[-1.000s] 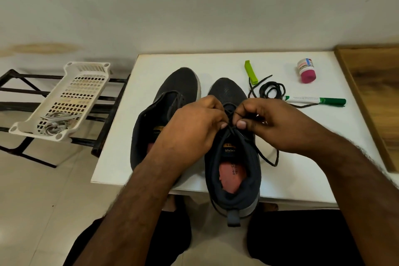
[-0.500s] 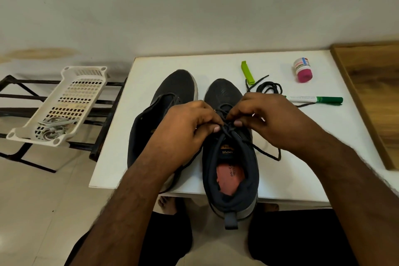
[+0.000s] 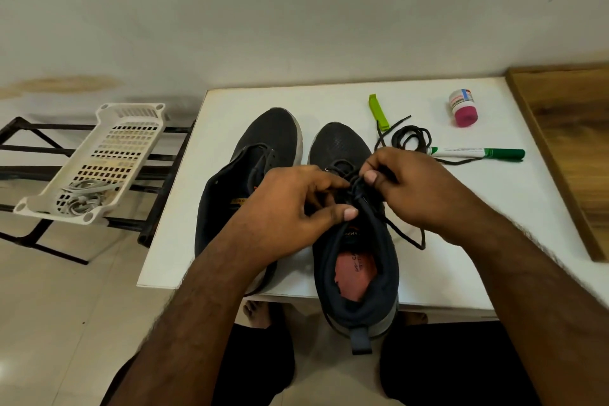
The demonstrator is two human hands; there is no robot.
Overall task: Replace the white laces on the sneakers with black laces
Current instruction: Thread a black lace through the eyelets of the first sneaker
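Note:
Two dark grey sneakers stand on a white table (image 3: 461, 214), toes pointing away. The right sneaker (image 3: 357, 277) overhangs the near edge and shows a pink insole. My right hand (image 3: 412, 188) pinches its black lace (image 3: 405, 234) above the eyelets; a loose end trails to the right on the table. My left hand (image 3: 290, 208) hovers at the same spot, index finger extended to the lace and thumb at the tongue, covering part of the left sneaker (image 3: 263, 148). A second black lace (image 3: 412, 138) lies coiled behind my right hand. White laces (image 3: 82, 198) lie in a white basket (image 3: 125, 138).
A lime green clip (image 3: 377, 112), a small jar with a pink cap (image 3: 463, 109) and a green marker (image 3: 478, 153) lie at the back right of the table. The basket rests on a black metal rack (image 3: 26, 148) to the left. A wooden surface (image 3: 573, 148) borders the table's right side.
Both hands have worked at the lace on the right sneaker; my left hand has loosened from a tight pinch, its index finger and thumb now spread apart. The shoes have stayed in place.

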